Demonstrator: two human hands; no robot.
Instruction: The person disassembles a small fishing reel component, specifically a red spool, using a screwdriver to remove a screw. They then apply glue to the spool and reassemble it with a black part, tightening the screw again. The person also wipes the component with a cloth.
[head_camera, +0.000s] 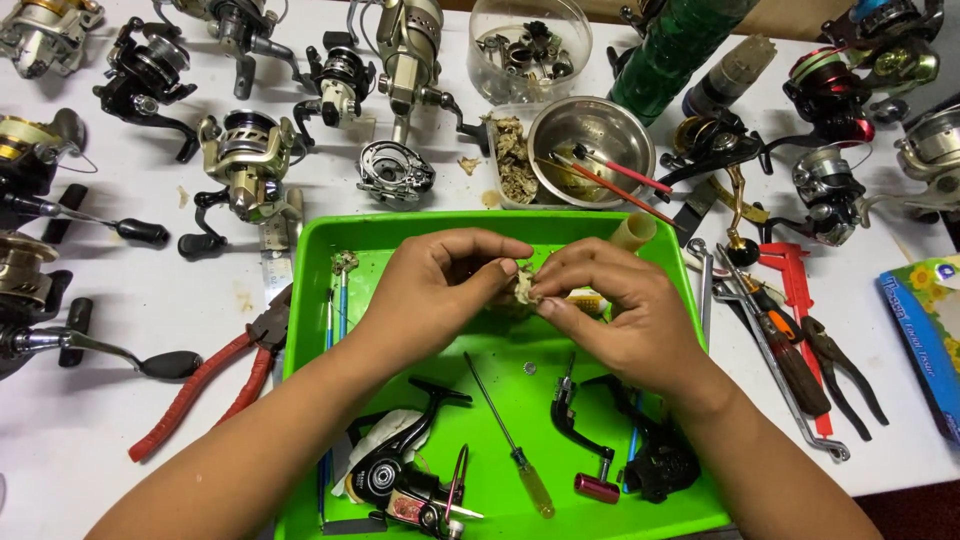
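While over green tray (310, 300) ctr, left hand (440, 285) & right hand (610, 300) pinch dirty rag (524, 287).

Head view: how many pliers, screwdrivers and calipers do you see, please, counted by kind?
Pliers: 2
Screwdrivers: 2
Caliper: 1
Total: 5

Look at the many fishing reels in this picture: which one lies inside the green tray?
The black reel at the near left of the green tray, below the left hand. All the other whole reels sit outside the tray on the white table.
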